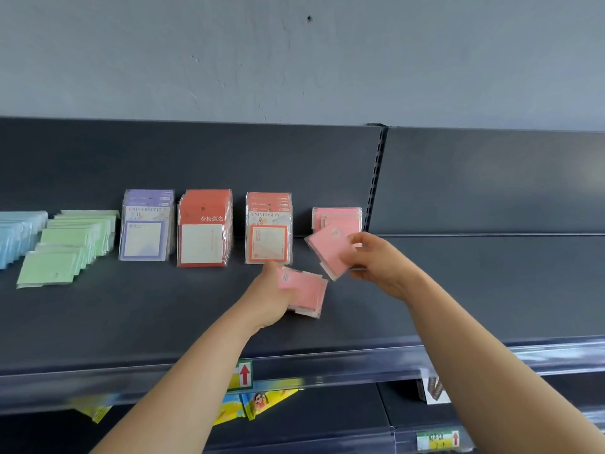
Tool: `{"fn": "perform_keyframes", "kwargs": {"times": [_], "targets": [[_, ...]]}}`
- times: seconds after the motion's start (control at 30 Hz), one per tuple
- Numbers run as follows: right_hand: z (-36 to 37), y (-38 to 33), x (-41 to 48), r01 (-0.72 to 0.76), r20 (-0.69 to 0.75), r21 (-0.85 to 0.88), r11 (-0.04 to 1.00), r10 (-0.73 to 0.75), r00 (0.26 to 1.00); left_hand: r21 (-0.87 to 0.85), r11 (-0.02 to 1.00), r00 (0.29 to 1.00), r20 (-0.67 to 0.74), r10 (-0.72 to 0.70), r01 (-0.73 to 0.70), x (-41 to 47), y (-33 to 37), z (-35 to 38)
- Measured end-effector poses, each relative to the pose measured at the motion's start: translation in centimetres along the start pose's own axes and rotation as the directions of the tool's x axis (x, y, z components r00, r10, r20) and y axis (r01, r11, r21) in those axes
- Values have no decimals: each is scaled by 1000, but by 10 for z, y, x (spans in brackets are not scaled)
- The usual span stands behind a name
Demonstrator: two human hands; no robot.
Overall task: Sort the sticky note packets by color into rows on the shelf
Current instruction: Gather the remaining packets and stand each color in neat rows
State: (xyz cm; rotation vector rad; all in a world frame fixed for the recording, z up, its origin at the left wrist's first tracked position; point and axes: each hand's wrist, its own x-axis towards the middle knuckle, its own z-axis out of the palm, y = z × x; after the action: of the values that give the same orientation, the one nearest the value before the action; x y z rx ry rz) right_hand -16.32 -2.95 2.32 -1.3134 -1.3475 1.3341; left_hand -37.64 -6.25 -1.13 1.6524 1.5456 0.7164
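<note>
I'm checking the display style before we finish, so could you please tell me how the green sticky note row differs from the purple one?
The green packets lie nearly flat, fanned toward the front; the purple packets stand upright, leaning back. The green ones look mostly plain, while the purple ones carry a printed UNIVERSITY header and a pale note square. Both sit side by side on the same dark shelf.

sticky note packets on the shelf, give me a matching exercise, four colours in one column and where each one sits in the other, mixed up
Column 1
1. blue packets
2. green packets
3. purple packets
4. red packets

Column 2
a. directly left of the orange-bordered packets
b. at the picture's left edge
c. fanned out flat toward the shelf front
d. standing, directly right of the green ones

Pairs: 1-b, 2-c, 3-d, 4-a
</note>
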Motion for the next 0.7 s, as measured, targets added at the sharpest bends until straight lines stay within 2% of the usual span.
{"fn": "perform_keyframes", "kwargs": {"times": [0.07, 0.1, 0.2, 0.27, 0.4, 0.47, 0.57, 0.63, 0.7], "targets": [[-6, -3, -12, 3, 151, 28, 1000, -7, 988, -94, 996, 1000, 14, 8, -6, 1, -1, 4], [-6, -2, -17, 6, 194, -20, 1000, -2, 981, -166, 986, 1000, 10, 6, -4, 1, 1, 6], [2, 10, -19, 52, 142, -299, 953, -10, 990, -365, 931, 999, 3, -31, 31, -4, 9, 14], [8, 15, -19, 76, 96, -366, 928, -43, 994, -415, 910, 999, 32, -7, 19, -6, 10, 19], [16, 25, -22, 84, 28, -335, 939, -79, 996, -245, 967, 997, -4, 75, -73, -2, 8, 30], [17, 28, -23, 114, 41, -306, 945, -106, 993, -174, 975, 990, -35, 137, -141, -2, 11, 32], [8, 26, -21, 171, -37, -241, 955, -186, 982, -109, 967, 972, -63, 224, -230, 5, 21, 34], [0, 28, -20, 183, -61, -316, 931, -213, 975, -15, 974, 974, -30, 226, -227, 10, 25, 39], [-4, 35, -20, 160, -26, -445, 881, -191, 981, 217, 961, 985, 17, 172, -171, 13, 24, 46]]}}
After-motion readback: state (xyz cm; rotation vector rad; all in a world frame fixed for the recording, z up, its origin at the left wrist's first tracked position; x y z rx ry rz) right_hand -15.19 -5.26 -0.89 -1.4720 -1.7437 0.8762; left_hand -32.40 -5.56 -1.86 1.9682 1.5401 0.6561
